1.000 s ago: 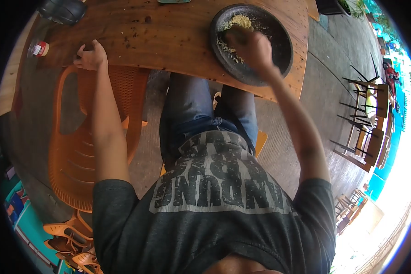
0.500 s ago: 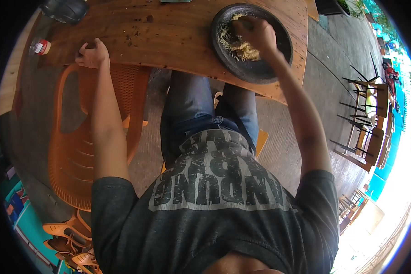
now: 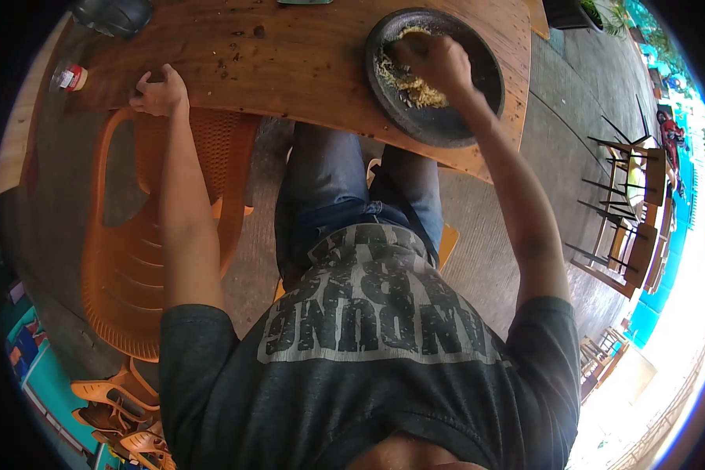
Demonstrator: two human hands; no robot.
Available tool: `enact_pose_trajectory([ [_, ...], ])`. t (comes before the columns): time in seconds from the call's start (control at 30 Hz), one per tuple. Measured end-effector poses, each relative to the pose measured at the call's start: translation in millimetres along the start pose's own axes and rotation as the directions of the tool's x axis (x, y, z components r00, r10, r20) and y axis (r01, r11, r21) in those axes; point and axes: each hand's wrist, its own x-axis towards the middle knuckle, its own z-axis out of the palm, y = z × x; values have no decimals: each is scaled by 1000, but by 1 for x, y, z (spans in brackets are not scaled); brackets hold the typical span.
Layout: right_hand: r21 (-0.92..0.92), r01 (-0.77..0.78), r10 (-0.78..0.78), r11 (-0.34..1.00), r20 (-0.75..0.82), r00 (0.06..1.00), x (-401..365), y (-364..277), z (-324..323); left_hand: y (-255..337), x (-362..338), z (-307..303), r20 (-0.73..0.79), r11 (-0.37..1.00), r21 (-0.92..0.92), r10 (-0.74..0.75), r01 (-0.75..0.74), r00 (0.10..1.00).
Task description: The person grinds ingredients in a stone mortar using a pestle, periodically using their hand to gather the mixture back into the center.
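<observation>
I read right hand (image 3: 435, 63) curled shut inside stone mortar (image 3: 431, 125) at 1 o'clock, over yellow paste (image 3: 419, 92), what it holds hidden | left hand (image 3: 158, 92) at 10 o'clock, fingers bent on wooden table (image 3: 290, 70) edge, grip I cannot tell | orange chair (image 3: 125, 258) at 8 o'clock

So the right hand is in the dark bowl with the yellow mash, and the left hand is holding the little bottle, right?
Not quite. The left hand rests on the table edge, apart from the bottle. The right hand is indeed in the bowl with the yellow mash. The head view shows this.
</observation>
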Motion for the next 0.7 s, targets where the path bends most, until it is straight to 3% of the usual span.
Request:
enact_pose_trajectory([
  [0.07,-88,67,-72,994,-52,996,-27,-26,0,2,-3,-2,17,1000,-12,-17,18,1000],
  [0.13,-157,63,-71,986,-52,996,-27,-18,0,3,-6,-6,44,999,-28,-25,26,999],
  [0.2,-147,38,-62,988,-161,985,0,7,7,5,-5,-6,42,999,-31,-14,15,999],
  [0.23,-69,-17,10,997,-94,996,11,9,-2,3,-4,-3,26,1000,-25,-5,6,1000],
  [0.27,193,-65,46,979,104,994,17,17,-11,1,-2,-3,12,1000,-16,1,-1,1000],
  [0.33,129,-94,75,987,150,986,0,1,-1,7,-4,-9,24,999,-30,-30,31,999],
  [0.37,-116,92,-100,989,-66,993,-22,-20,4,10,-7,-10,36,998,-35,-46,48,998],
  [0.4,-134,148,-163,980,-110,981,-34,-31,4,11,-7,-10,38,999,-23,-45,46,998],
  [0.53,-162,60,-82,985,-133,988,-5,4,2,2,-4,-4,12,1000,-2,-4,4,1000],
  [0.57,-127,22,-38,992,-124,992,3,10,-2,-1,-2,-1,-6,1000,-8,8,-8,1000],
  [0.67,136,-84,70,987,102,992,-16,-12,-11,1,-1,0,-14,1000,-1,-23,23,1000],
  [0.7,-62,81,-88,995,-109,990,-29,-16,2,4,-3,-2,4,999,5,-38,38,999],
])
